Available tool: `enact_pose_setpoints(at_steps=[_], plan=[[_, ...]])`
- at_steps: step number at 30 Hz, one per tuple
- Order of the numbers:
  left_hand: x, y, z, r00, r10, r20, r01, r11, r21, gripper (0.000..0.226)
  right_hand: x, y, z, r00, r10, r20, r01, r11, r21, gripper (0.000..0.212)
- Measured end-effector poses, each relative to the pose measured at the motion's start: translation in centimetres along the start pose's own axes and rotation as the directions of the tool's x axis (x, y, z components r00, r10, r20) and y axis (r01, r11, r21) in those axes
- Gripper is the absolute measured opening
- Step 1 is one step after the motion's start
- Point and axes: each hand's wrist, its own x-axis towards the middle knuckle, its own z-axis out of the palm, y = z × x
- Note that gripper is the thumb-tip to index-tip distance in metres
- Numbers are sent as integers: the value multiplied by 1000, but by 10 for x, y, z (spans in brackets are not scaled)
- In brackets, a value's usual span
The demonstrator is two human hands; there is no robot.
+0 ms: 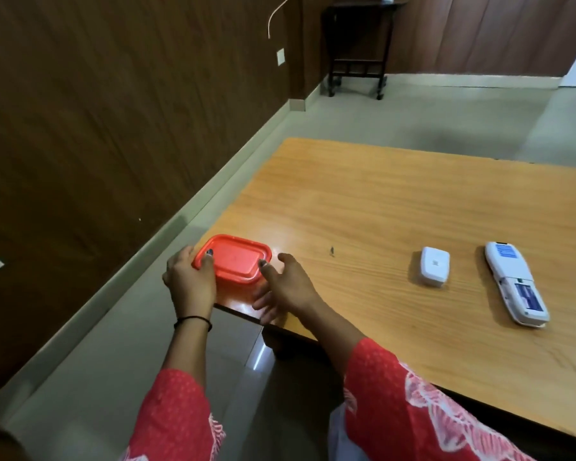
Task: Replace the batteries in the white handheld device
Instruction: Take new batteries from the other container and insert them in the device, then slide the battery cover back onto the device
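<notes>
A red lidded plastic box [235, 259] sits at the table's near left corner. My left hand [190, 281] grips its left end, thumb on the lid. My right hand [281, 287] rests at the box's right end, thumb touching the lid's edge, fingers spread below. At the right, the white handheld device [512, 281] lies face down with its battery compartment exposed and a battery pack visible inside. Its detached white cover [434, 266] lies on the table to the device's left.
The wooden table [379, 201] runs to the right; its left edge and near corner lie beside the box. A tiled floor, a wood-panelled wall at the left and a dark wheeled stand [358, 48] at the far back.
</notes>
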Motion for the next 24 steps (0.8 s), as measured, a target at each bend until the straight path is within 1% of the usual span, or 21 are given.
enact_pose_setpoints(at_steps=[1, 2, 3, 4, 5, 6, 8, 9, 10, 12, 14, 15, 17, 18, 19, 21, 22, 24], plan=[[-7, 5, 1, 998, 43, -43, -43, 999, -1, 42, -6, 0, -10, 1000, -17, -18, 18, 1000, 19, 56], [-17, 13, 4, 993, 88, -84, -91, 995, -31, 41, -13, 1, -24, 997, -47, -65, 48, 999, 10, 54], [-29, 23, 8, 984, 140, -113, -150, 985, -82, 38, -19, 2, -39, 985, -99, -142, 93, 994, -53, 50], [-44, 36, 15, 973, 198, -122, -214, 967, -136, 35, -26, 4, -57, 955, -174, -239, 137, 977, -163, 45], [-60, 50, 24, 960, 259, -109, -276, 942, -192, 31, -33, 6, -77, 905, -261, -335, 163, 942, -292, 41], [-75, 63, 34, 946, 316, -76, -325, 912, -250, 28, -38, 10, -96, 838, -348, -420, 166, 896, -411, 39], [-107, 89, 65, 911, 411, 12, -380, 851, -362, 26, -51, 17, -136, 710, -464, -530, 95, 808, -581, 41], [-119, 98, 78, 899, 434, 64, -374, 835, -403, 26, -53, 20, -150, 674, -478, -563, 25, 777, -629, 44], [-132, 106, 94, 892, 433, 131, -338, 831, -442, 26, -54, 22, -164, 662, -463, -589, -64, 749, -660, 50], [-155, 122, 120, 876, 393, 280, -216, 838, -501, 26, -55, 24, -187, 689, -402, -603, -221, 676, -703, 65], [-176, 133, 141, 863, 327, 386, -84, 845, -528, 26, -55, 28, -205, 741, -334, -582, -302, 608, -734, 76], [-184, 136, 150, 861, 293, 416, -32, 847, -530, 25, -54, 30, -213, 758, -317, -570, -300, 606, -737, 76], [-194, 138, 162, 860, 231, 455, 45, 854, -518, 25, -52, 36, -223, 775, -330, -538, -256, 615, -746, 66], [-197, 138, 168, 860, 211, 464, 66, 857, -511, 25, -52, 37, -226, 776, -366, -513, -227, 597, -769, 57], [-201, 138, 173, 863, 198, 465, 75, 860, -505, 25, -52, 39, -230, 770, -414, -485, -185, 583, -791, 46], [-203, 139, 180, 870, 178, 460, 92, 857, -507, 24, -59, 40, -234, 733, -502, -458, -73, 612, -787, 31], [-205, 142, 183, 869, 174, 464, 103, 852, -513, 24, -67, 39, -239, 702, -543, -462, -17, 635, -772, 32], [-209, 149, 189, 850, 171, 498, 132, 847, -516, 23, -93, 37, -250, 606, -613, -507, 61, 672, -738, 46]])
